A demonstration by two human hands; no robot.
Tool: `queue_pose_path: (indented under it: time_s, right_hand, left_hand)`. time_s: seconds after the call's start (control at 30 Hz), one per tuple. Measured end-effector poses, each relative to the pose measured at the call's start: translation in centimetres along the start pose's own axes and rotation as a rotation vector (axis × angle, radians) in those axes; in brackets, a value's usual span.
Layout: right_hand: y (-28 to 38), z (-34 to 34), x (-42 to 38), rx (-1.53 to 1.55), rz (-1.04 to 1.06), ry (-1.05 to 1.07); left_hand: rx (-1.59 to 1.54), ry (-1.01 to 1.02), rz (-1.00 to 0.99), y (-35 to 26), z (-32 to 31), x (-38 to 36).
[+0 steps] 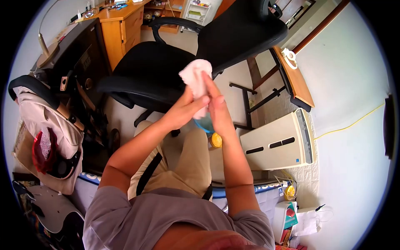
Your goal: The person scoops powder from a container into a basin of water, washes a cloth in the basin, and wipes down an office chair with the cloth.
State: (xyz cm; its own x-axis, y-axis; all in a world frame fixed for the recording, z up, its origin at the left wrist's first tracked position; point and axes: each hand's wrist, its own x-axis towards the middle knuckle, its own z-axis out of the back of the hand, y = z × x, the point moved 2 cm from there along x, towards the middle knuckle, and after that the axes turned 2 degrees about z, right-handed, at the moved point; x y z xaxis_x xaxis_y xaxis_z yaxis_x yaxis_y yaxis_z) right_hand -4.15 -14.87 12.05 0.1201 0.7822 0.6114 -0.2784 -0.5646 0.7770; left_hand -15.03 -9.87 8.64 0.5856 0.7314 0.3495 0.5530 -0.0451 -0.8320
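Note:
A white-pink cloth (195,73) is bunched up between my two hands, in front of the black office chair (154,62). My left hand (183,109) holds it from the left side, with the thumb pointing right across its lower part. On the other side my right hand (216,106) presses on the cloth, its fingers pointing up. The fingertips of the two hands nearly meet. Below them, partly hidden by my right hand, is a blue basin (204,124), with a yellow-lidded container (216,140) beside it.
A stroller (50,125) stands at the left, near a dark cabinet (83,54) with a lamp (48,54). Behind is a wooden desk (118,16). At the right are a small wooden table (296,79) and a cream-coloured appliance (277,141).

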Motion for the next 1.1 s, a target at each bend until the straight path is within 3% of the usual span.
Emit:
queue_pose_path:
  time_s: [0.03,0.1,0.17,0.23,0.3,0.37,0.43,0.5,0.63,0.7,0.77,0.83,0.87,0.97,1.0,1.1]
  right_hand:
    - [-0.3,-0.4,0.1,0.094,-0.074,0.054]
    - [1.7,1.7,1.4,-0.135,-0.086,0.001]
    - [4.0,4.8,3.8,-0.695,0.334,-0.452]
    - [5.2,7.3,6.0,-0.902,0.376,-0.745]
    - [3.4,9.9,9.3,-0.57,0.283,-0.673]
    - [2.3,9.6,12.2,-0.117,-0.03,-0.681]
    - [0.1,9.5,14.0,0.317,-0.105,-0.428]
    - [-2.5,7.7,14.0,0.018,0.221,-0.66]
    - [-2.8,7.8,13.4,-0.097,0.316,-0.649]
    - [-1.8,7.1,13.0,-0.089,0.307,-0.623]
    - [-0.9,6.5,12.6,-0.044,0.316,-0.598]
    - [-0.7,6.4,12.3,-0.009,0.293,-0.565]
    - [-0.8,6.6,12.3,-0.01,0.283,-0.558]
    - [-1.0,7.3,12.1,0.046,0.253,-0.531]
    - [-1.0,7.4,12.1,0.073,0.244,-0.518]
    - [-1.6,8.6,12.4,0.069,0.25,-0.503]
  left_hand:
    - [-0.04,-0.037,0.015,0.5,0.9,0.1]
    - [-0.121,-0.102,0.033,1.4,4.1,0.9]
    - [0.073,-0.261,-0.157,0.4,6.7,0.8]
    - [0.347,-0.378,-0.147,-0.1,11.5,0.8]
    - [0.266,-0.45,-0.272,-1.8,12.1,1.3]
    - [0.293,-0.442,-0.259,-3.0,12.0,2.2]
    - [0.322,-0.388,-0.234,-3.7,10.9,3.4]
    - [0.454,-0.225,-0.434,-4.1,8.9,5.4]
    - [1.073,-0.032,-1.197,-8.9,2.0,12.5]
    - [1.31,0.02,-1.294,-11.9,-3.7,15.5]
    - [1.65,-0.005,-1.521,-14.6,-9.4,18.7]
    - [2.044,-0.054,-1.456,-13.8,-11.1,22.4]
    - [1.918,-0.039,-1.597,-12.9,-11.5,23.0]
    - [2.067,0.047,-1.667,-10.7,-11.8,23.4]
    - [2.013,0.203,-1.529,-10.2,-11.5,23.5]
    - [1.91,0.352,-1.495,-6.6,-8.0,23.5]
